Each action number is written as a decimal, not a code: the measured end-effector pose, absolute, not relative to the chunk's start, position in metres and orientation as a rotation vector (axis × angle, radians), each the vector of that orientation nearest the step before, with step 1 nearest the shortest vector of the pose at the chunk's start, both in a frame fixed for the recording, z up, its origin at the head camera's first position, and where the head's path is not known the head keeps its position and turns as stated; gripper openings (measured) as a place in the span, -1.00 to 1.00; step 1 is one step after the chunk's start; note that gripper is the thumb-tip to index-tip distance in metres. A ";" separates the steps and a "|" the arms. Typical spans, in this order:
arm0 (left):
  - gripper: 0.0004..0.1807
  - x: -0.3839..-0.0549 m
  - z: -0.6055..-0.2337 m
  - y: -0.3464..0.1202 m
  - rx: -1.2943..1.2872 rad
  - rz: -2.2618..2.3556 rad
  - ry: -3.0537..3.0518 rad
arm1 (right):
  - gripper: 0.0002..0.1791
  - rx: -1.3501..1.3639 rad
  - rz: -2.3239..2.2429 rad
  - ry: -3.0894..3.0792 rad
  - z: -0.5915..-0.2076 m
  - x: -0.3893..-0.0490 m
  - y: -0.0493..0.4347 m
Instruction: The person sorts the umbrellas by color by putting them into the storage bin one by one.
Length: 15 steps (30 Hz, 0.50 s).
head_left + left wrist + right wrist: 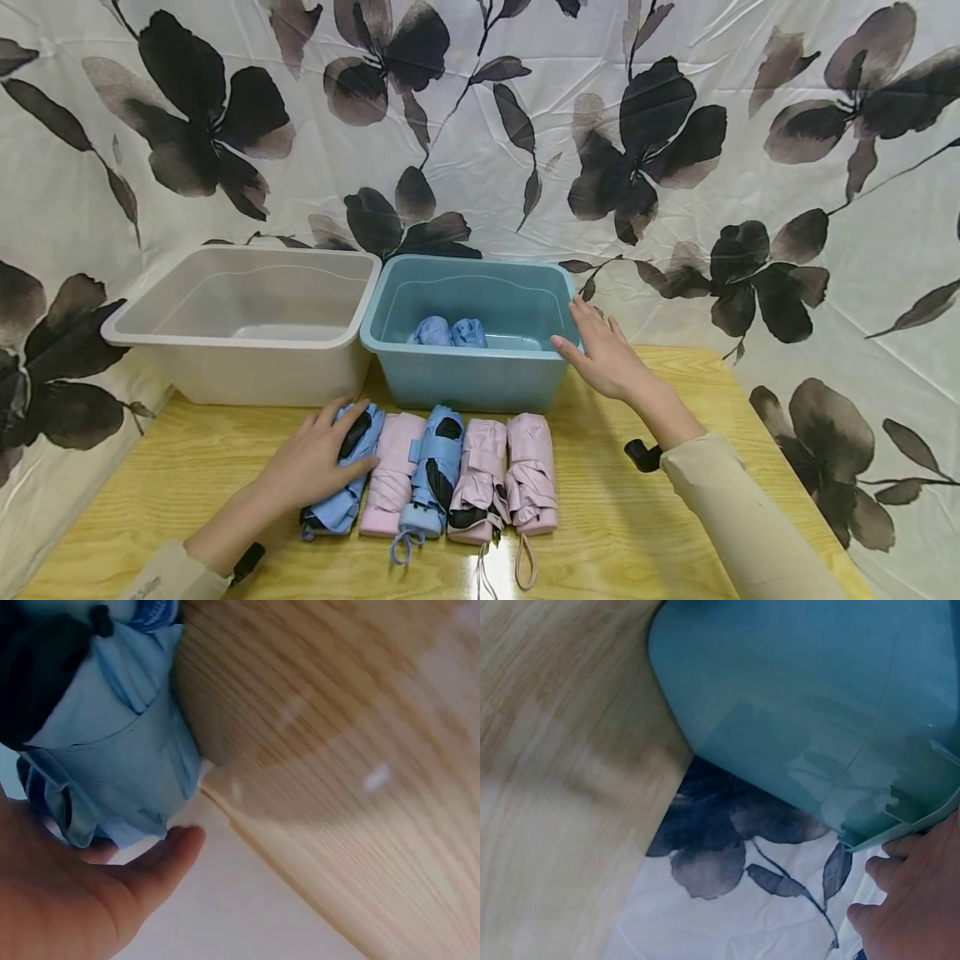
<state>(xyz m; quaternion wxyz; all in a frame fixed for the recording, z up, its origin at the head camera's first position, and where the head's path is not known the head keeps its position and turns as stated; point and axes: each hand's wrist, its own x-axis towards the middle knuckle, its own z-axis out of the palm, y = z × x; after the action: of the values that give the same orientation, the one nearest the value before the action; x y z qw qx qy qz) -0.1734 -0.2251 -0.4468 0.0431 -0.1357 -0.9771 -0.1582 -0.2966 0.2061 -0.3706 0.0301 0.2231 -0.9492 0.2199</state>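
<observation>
My left hand [318, 454] lies over the leftmost blue folded umbrella [347, 492], its fingers spread and its thumb reaching across toward the pink umbrella [393, 475] beside it. In the left wrist view, a fingertip sits by the end of that blue umbrella [112, 765]. Farther right in the row are another blue umbrella [437, 467] and two pink ones, a middle one [480, 475] and an end one [531, 471]. With straight fingers, my right hand [607, 354] touches the right rim of the blue bin [465, 379]. Two blue fabric bundles [450, 332] lie inside that bin.
A pale grey bin [255, 367] stands left of the blue one, both toward the back of the wooden table [607, 517]. Behind them hangs a floral cloth [510, 192]. Wrist loops from some umbrellas trail toward the front edge.
</observation>
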 end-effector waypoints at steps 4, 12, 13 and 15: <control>-0.04 -0.176 -0.447 -0.226 -0.421 -0.522 -3.021 | -0.08 0.689 0.675 -2.920 -0.371 -0.296 0.206; -0.10 -0.182 -0.449 -0.229 -0.484 -0.650 -3.020 | -0.07 0.683 0.680 -2.923 -0.371 -0.295 0.206; -0.11 -0.183 -0.449 -0.229 -0.487 -0.660 -3.013 | -0.07 0.684 0.679 -2.921 -0.371 -0.295 0.206; -0.13 -0.183 -0.451 -0.230 -0.488 -0.684 -2.995 | -0.07 0.684 0.678 -2.921 -0.371 -0.296 0.206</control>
<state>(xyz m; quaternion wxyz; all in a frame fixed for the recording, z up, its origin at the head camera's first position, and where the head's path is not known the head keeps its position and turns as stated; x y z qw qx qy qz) -0.1830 -0.2296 -0.4507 0.0155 -0.1569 -0.9627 -0.2198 -0.2956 0.2055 -0.3708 0.0330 0.2223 -0.9492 0.2203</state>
